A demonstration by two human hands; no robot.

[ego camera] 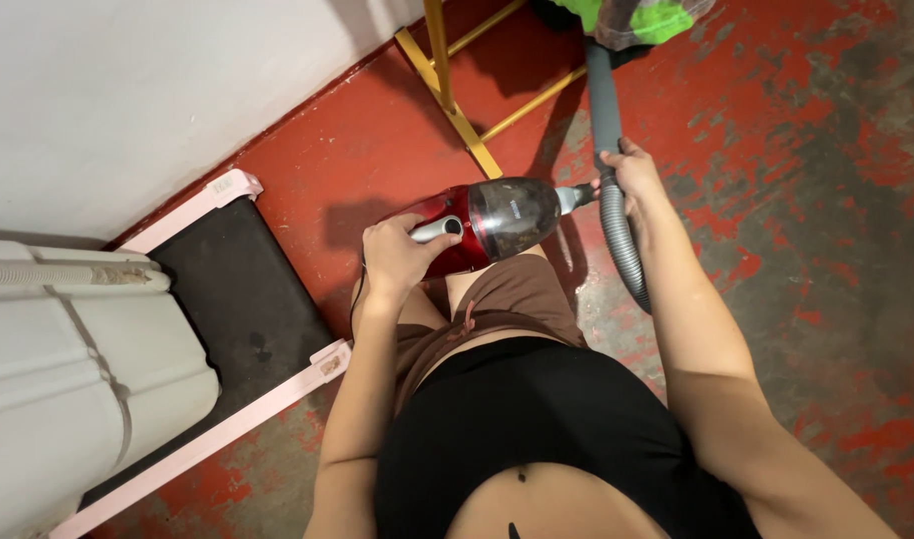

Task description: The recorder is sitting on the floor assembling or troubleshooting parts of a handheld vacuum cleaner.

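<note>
Hands both busy: your left hand [402,255] grips the red handheld vacuum [482,222] by its handle; your right hand [628,175] clasps its grey hose [609,120]; white wall [127,90] close left, open red floor [816,200] right.

Single head-worn view, looking steeply down along the person's own torso toward the worn red floor [796,200]. Lens is sitting close: torso and both forearms are filling the lower half. Left hand [402,255] and right hand [631,180] are landing near frame centre, holding a red handheld vacuum [487,225] and its grey hose [611,150]. White wall [127,90] is running diagonally across the upper left. Only one view here, so nothing is overlapping with another.
</note>
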